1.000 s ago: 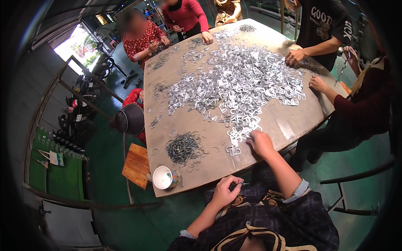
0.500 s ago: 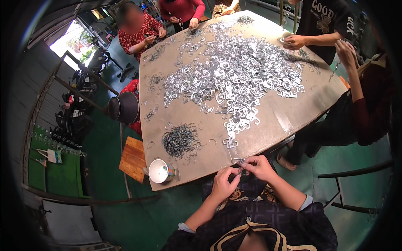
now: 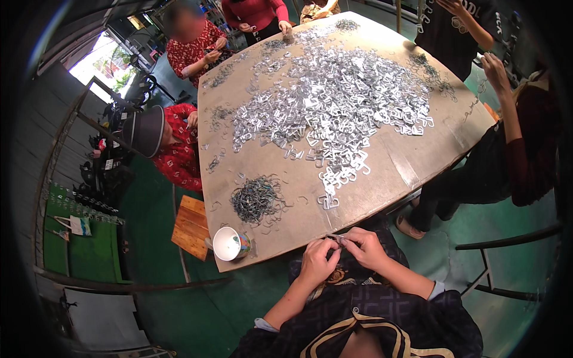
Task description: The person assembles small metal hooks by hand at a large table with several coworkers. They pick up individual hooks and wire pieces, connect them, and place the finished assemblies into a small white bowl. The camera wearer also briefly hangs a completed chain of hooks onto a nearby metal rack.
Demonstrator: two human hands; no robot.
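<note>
At the near edge of the table, my left hand point(image 3: 317, 261) and my right hand point(image 3: 365, 247) meet, fingertips pinched together. Between them is a small silver metal hook point(image 3: 336, 237), mostly covered by the fingers. My right hand plainly grips it; what else my left fingers pinch is too small to make out. Beyond my hands, a large heap of flat silver metal hooks point(image 3: 340, 98) spreads over the brown table point(image 3: 376, 170). A smaller pile of dark bent wire pieces point(image 3: 255, 200) lies to the left.
A white-lined cup point(image 3: 228, 243) stands at the table's near left corner, with a wooden stool point(image 3: 191, 227) beside it. Around the table several people work, among them one in a dark hat point(image 3: 145, 130). A metal frame point(image 3: 507, 241) stands at the right.
My hands have drawn closer together and the hook sits lower between the fingertips. The hatted person has straightened up at the left. At the far right, a person in black has lifted their hands from the table.
</note>
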